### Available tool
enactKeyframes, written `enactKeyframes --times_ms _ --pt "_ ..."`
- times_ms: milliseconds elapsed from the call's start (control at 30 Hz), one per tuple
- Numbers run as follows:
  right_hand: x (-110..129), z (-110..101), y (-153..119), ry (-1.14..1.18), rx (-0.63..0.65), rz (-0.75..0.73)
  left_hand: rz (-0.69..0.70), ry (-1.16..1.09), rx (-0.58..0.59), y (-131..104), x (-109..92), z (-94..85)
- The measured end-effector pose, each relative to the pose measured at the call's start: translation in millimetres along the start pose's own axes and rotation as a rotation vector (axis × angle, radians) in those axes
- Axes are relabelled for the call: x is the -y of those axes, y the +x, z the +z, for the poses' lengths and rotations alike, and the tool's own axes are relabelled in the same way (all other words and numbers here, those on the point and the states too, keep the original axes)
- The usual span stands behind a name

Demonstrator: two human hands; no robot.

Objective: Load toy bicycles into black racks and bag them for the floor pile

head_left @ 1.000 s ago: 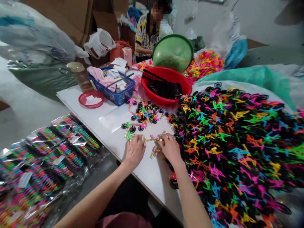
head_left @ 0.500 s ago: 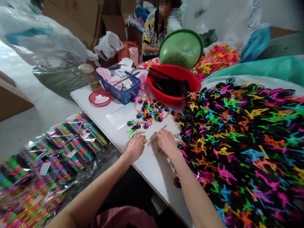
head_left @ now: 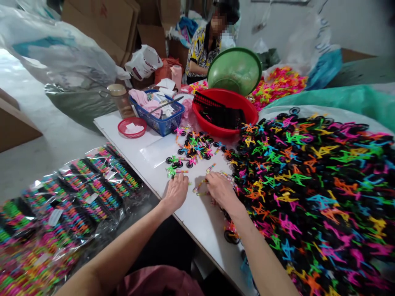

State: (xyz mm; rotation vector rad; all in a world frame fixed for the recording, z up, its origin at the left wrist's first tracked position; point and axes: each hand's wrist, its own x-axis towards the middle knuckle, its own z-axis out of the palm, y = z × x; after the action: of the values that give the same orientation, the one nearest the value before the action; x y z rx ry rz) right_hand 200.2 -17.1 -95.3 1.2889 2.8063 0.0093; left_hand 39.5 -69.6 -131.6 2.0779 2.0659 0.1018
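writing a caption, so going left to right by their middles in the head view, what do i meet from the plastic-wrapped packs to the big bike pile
Plastic-wrapped packs → small red basket → blue basket → left hand → multicoloured pieces between the hands → right hand → big pile of toy bikes.

Looks like a small workshop/packing rm for plastic toys: a huge heap of mini plastic bikes (head_left: pixel 308 197) w/ blk wheels lies along the R side of a wht worktable (head_left: pixel 197 226). Clear-bagged sets of multicol. pcs (head_left: pixel 77 193) sit L of it. Flat cartons (head_left: pixel 101 31) & big stuffed sacks (head_left: pixel 74 109) stand at back L. A co-worker (head_left: pixel 199 53) is across, nr a 2nd pile of pink/orange/yellow bits (head_left: pixel 285 82), a grn basin (head_left: pixel 237 65) & red tub (head_left: pixel 212 127).
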Motion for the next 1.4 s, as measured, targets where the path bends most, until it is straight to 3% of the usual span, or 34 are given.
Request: enactKeyframes --times_ms 167,267,433,567,767,833,933,1033,1100,1233,1333,1400 --pt "21 8 6 0.009 0.056 -0.081 0.003 -0.085 0.023 0 4 -9.8" --pt "16 9 4 0.03 0.065 -0.009 0.053 -0.187 0.035 2 15 -20.1" --pt "9 7 -18 0.383 -0.122 0.222 0.17 -0.246 0.125 -5 31 -30.3" --pt "33 8 -23 0.572 -0.081 0.287 -0.064 -0.315 0.107 -25 27 -28.3" --pt "77 3 8 0.232 0.089 0.091 -0.22 -0.544 -0.02 -51 38 -9.6" --pt "75 3 12 0.266 0.099 0.086 -0.263 -0.675 -0.066 -53 45 -7.0" --pt "59 6 9 0.61 0.127 0.194 -0.263 -1.007 -0.101 -50 42 -8.2" --pt "44 7 -1 1.104 0.195 0.285 -0.134 -1.522 0.032 -40 15 -10.0" --pt "38 4 -8 1.264 0.189 0.303 -0.178 -1.847 0.174 -33 -6 -10.3" --pt "30 -7 -22 1.112 0.105 0.415 -0.412 -2.075 0.282 -25 -28 -9.5" --pt "36 -10 -36 0.783 -0.164 0.481 -0.523 -2.16 0.385 -26 -29 -8.0" --pt "52 -5 -46 0.567 -0.324 0.392 -0.638 -2.251 0.406 -28 -29 -6.2"
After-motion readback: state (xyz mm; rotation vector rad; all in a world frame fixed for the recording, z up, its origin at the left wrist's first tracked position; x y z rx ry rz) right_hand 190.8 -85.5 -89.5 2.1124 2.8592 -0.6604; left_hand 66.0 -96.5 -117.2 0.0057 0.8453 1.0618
